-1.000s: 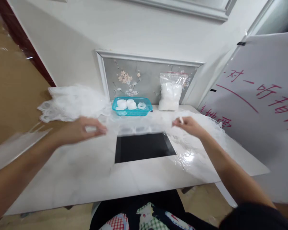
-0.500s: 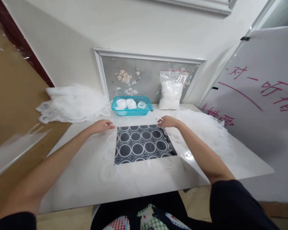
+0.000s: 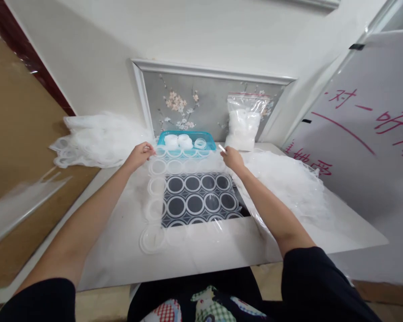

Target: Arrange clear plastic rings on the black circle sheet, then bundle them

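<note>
Clear plastic, printed with rows of white rings, made up the sheet (image 3: 185, 195) that lay across the middle of the bench (image 3: 114, 241), partly over a black panel (image 3: 245, 211) whose near right corner showed uncovered. The sheet's far edge overlapped the front of a blue basket (image 3: 161, 139) in view, and its near left corner reached toward the person. The left hand (image 3: 142, 153) was closed in a pinch, thumb to fingers, on the far left corner. The right hand (image 3: 233, 158) was curled nearly closed at the far right corner, a short white stick (image 3: 222, 149) poking from its fingers; whether it also gripped the sheet, I could not tell. White rolls (image 3: 178, 141) sat in the basket, a zip bag (image 3: 243, 125) stood beside it, and a white heap (image 3: 287, 185) lay right of the sheet
</note>
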Demonstrator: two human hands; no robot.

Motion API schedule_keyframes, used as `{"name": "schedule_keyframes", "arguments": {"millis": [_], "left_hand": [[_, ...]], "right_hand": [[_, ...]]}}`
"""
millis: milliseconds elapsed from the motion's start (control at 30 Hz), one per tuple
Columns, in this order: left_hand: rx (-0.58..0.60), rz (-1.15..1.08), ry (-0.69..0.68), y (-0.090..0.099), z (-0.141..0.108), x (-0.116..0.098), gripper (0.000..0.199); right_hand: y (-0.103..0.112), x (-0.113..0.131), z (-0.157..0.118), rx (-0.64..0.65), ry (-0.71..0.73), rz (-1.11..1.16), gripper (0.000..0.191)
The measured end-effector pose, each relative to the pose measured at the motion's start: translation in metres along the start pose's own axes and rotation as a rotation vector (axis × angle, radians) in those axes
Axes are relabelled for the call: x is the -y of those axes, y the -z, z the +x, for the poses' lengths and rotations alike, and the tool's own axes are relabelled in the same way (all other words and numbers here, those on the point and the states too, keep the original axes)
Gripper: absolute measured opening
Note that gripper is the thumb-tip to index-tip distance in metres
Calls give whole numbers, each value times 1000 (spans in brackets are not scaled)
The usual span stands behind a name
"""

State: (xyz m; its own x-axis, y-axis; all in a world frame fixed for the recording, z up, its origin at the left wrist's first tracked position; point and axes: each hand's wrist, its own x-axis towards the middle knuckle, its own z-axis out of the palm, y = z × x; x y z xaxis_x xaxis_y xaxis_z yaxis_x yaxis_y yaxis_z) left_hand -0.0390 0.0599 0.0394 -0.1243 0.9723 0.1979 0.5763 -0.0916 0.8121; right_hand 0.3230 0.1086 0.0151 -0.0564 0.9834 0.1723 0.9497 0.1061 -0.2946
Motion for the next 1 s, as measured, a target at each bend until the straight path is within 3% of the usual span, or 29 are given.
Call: {"name": "schedule_keyframes", "arguments": {"millis": [233,433,700,867,933,1000], "left_hand": [[-106,-55,-84,-8,26,-15,21],[-34,-3,-66,-14,29,0,24],[171,217,-76,-5,0,21,22],[230,429,-91,-4,-23,19,23],[255,485,-108,-7,-42,15,21],[284,533,-140,-10,-68,8,22]], "right_hand": [[18,14,22,-163,-12,78,28],[1,5,32,-78,-75,164,25],[-2,-10,15,107,-98,232,21],[10,-1,-6,78,-117,330,35],[12,6,-23,106,-90,464,40],[12,14,-46,250,-80,743,54]]}}
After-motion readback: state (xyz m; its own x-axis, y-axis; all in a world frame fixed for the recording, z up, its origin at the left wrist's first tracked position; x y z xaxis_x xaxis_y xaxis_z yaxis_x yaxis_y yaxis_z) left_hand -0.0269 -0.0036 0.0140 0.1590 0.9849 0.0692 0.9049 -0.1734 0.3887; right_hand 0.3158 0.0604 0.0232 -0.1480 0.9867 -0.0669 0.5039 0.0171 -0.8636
